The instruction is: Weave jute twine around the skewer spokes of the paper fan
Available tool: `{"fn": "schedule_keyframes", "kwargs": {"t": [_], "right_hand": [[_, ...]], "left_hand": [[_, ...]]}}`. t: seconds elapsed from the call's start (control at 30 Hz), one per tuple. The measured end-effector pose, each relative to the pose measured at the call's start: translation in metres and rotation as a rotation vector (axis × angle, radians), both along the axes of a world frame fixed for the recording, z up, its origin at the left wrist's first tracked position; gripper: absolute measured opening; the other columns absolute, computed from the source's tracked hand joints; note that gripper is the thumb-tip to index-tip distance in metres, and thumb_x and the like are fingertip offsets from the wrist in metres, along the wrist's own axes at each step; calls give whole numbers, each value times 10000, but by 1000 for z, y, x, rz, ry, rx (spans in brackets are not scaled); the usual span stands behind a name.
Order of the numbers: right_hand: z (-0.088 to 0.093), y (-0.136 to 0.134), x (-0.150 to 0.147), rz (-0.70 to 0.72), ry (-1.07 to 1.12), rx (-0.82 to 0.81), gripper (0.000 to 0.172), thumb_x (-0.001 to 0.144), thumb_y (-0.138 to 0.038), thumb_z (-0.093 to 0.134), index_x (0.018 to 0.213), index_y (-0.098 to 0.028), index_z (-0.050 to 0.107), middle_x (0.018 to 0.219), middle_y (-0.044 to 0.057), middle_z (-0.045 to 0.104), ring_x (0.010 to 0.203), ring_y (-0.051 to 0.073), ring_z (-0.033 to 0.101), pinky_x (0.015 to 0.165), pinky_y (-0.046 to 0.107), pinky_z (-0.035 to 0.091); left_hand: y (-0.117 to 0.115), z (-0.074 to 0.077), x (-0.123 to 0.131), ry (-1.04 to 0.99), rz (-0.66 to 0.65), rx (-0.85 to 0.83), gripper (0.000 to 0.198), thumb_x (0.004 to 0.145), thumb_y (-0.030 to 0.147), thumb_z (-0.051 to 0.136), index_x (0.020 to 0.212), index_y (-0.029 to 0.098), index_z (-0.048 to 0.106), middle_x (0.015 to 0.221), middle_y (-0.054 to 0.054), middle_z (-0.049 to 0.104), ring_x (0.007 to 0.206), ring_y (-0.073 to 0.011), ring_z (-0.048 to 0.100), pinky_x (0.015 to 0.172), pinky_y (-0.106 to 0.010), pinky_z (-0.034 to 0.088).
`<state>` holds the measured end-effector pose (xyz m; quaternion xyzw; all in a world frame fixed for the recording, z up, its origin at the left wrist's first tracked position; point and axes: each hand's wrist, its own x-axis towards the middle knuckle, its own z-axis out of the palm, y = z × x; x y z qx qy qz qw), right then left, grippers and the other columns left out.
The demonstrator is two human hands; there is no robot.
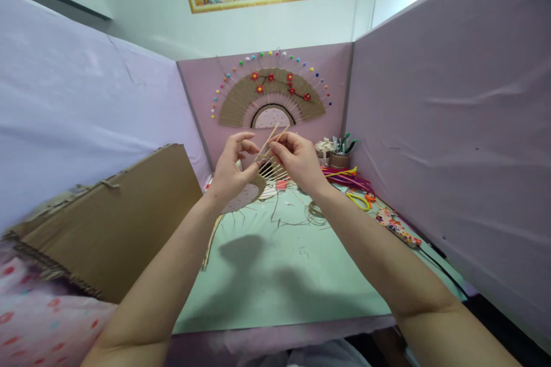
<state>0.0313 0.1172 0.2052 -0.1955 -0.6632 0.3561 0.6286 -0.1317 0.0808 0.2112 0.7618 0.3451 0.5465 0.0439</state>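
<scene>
Above the far half of the table, my left hand (232, 165) is closed around a small fan frame. The frame has a rounded cardboard base (244, 197) with pink-patterned covering and several thin wooden sticks (274, 171) fanning out to the right. One pale stick (270, 139) slants upward between my hands, its lower end by my left thumb. My right hand (298, 159) pinches another thin wooden stick (284, 131) between thumb and fingers, and it crosses close to the first. How the sticks meet the base is partly hidden by my fingers.
A large brown fan with red flowers (275, 81) hangs on the back panel, ringed by coloured pins. Flattened cardboard (124, 218) leans at left. Coiled twine (316, 213), pipe cleaners (350, 179), a pot of pens (341, 159) and a flower-patterned glue gun (396, 226) lie right.
</scene>
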Motion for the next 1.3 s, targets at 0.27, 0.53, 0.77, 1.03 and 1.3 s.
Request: {"fn": "schedule_keyframes", "kwargs": {"t": [0.27, 0.53, 0.77, 1.03, 1.3], "right_hand": [[-2, -2, 0, -21, -10, 41, 125, 839, -316, 580, 818, -195, 603, 679, -16, 600, 625, 120, 525, 592, 252, 413], [-2, -3, 1, -7, -3, 36, 116, 837, -308, 574, 814, -195, 592, 691, -15, 606, 624, 120, 527, 603, 261, 420], [-3, -4, 2, -5, -7, 39, 110, 838, -303, 569, 828, -196, 591, 694, -16, 606, 627, 120, 531, 618, 263, 429], [-2, -5, 2, 4, 0, 10, 98, 831, -296, 568, 821, -200, 585, 709, -9, 613, 655, 127, 547, 628, 266, 439], [-3, -5, 1, 11, 23, 20, 102, 830, -295, 575, 814, -195, 585, 691, -19, 591, 622, 114, 515, 611, 258, 420]], "left_hand": [[0, 8, 4, 175, 68, 48, 572, 740, 74, 575, 1269, 234, 428, 900, 22, 581, 848, -117, 565, 812, -292, 407], [1, 8, 7, 243, 78, 88, 592, 717, 77, 582, 1269, 229, 431, 909, 19, 544, 853, -123, 537, 820, -293, 407], [0, 11, 9, 250, 81, 84, 579, 728, 87, 583, 1268, 235, 437, 885, 20, 549, 835, -131, 543, 817, -306, 409], [-1, 13, 10, 236, 72, 69, 622, 711, 75, 589, 1288, 248, 434, 847, 27, 558, 801, -135, 564, 794, -315, 422], [-6, 12, 11, 221, 147, 76, 685, 749, 122, 621, 1374, 243, 370, 849, 26, 594, 806, -133, 590, 755, -288, 441]]}}
